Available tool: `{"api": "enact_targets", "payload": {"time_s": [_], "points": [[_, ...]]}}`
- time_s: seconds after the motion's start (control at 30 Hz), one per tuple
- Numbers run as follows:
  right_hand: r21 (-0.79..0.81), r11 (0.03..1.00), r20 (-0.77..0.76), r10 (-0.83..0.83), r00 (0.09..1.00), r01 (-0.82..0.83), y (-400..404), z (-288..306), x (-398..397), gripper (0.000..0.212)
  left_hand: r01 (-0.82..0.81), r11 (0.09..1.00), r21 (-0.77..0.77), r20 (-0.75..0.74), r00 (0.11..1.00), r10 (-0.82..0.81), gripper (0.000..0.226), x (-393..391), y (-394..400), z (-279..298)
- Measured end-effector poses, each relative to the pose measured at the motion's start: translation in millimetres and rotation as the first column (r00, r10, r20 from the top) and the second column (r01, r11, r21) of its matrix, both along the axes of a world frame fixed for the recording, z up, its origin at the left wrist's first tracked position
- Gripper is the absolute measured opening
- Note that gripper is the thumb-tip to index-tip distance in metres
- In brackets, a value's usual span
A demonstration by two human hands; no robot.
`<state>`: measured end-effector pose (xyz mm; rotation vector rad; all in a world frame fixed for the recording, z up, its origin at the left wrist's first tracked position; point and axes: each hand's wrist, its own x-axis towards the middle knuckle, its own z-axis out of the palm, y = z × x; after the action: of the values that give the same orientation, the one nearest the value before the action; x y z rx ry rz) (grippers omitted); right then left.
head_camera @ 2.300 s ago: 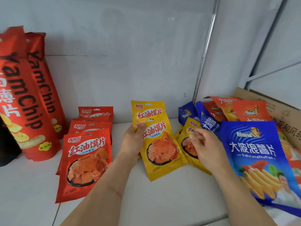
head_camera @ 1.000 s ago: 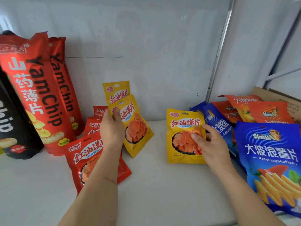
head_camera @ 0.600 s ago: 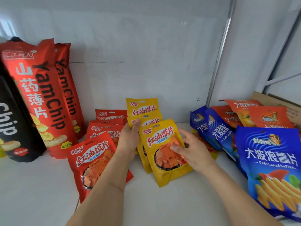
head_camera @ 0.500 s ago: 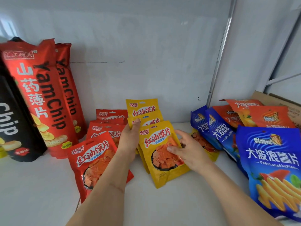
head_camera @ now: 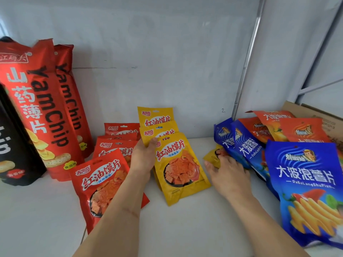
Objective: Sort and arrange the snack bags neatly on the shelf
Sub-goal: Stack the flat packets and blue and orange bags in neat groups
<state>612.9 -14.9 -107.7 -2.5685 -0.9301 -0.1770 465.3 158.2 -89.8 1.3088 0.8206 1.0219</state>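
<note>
**Yellow row nearly built, one stray bag left under the blue pile**

The person is working on a white shelf (head_camera: 185, 229), and the sorting is looking well advanced. Against the back wall near the left edge, tall red YamChip bags (head_camera: 42, 108) are standing upright, with a black chip bag (head_camera: 13, 145) beside them at the very edge. Just right of those, a row of small red bags (head_camera: 104, 180) is leaning back in overlapping order, running from the back toward the front edge. Next to it, a matching row of yellow bags (head_camera: 178, 166) is forming in the middle of the shelf, three showing.

The left hand (head_camera: 143, 158) is steadying the yellow row, its thumb pressing on the upper left corner of the front bag; its other fingers are hidden behind the bags, so I cannot tell how they lie.

The right hand (head_camera: 226, 173) is reaching toward the right side, where a stray yellow bag (head_camera: 213, 157) is lying mostly buried under the blue bags (head_camera: 246, 147). Its fingers are curling onto that bag's exposed end, seemingly taking hold, though the grip is partly hidden.

What is left, as I judge it: pulling that bag free, adding it to the yellow row, then ordering the loose heap of blue and orange bags (head_camera: 297, 130) along the right edge, where a large blue bag (head_camera: 306, 182) is lying in front.
</note>
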Motion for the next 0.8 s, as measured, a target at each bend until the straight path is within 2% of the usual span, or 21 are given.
{"api": "enact_targets", "payload": {"time_s": [0.13,0.23,0.3,0.37,0.47,0.63,0.7,0.8], "points": [[0.016,0.998,0.005,0.054,0.999,-0.054,1.8,2.2,-2.1,0.057,-0.013,1.000,-0.014,0.009,1.000,0.013,0.008,-0.2,1.2,-1.5],[0.115,0.988,-0.058,0.113,0.992,-0.106,0.2,2.3,-2.8,0.049,-0.026,0.999,-0.042,0.012,1.000,0.027,0.009,-0.5,2.9,-3.3],[0.143,0.989,-0.056,0.048,0.997,-0.040,-1.3,3.1,-1.2,0.050,-0.029,0.998,-0.056,0.015,0.999,0.030,0.010,-0.5,2.9,-4.4],[0.043,0.998,-0.044,-0.043,0.998,0.045,-2.1,2.9,1.7,0.055,-0.028,0.997,-0.075,0.021,0.999,0.030,0.013,-0.2,2.5,-5.7],[-0.059,0.998,-0.077,-0.037,0.996,0.032,0.1,-1.2,3.6,0.053,-0.034,0.996,-0.086,0.020,0.999,0.036,0.014,-1.2,3.2,-5.7],[0.058,0.996,-0.062,-0.058,0.996,0.061,2.5,-0.1,6.7,0.042,-0.044,0.996,-0.081,0.020,0.999,0.046,0.018,-3.6,4.0,-4.0],[0.073,0.993,-0.066,-0.093,0.994,0.097,4.4,-1.0,7.8,0.049,-0.049,0.996,-0.077,0.018,0.999,0.050,0.012,-4.4,5.0,-3.1],[-0.017,0.988,-0.100,-0.152,0.983,0.151,9.2,-2.7,6.6,0.075,-0.056,0.998,-0.037,-0.005,0.998,0.056,0.010,-6.1,6.8,-0.7]]}}
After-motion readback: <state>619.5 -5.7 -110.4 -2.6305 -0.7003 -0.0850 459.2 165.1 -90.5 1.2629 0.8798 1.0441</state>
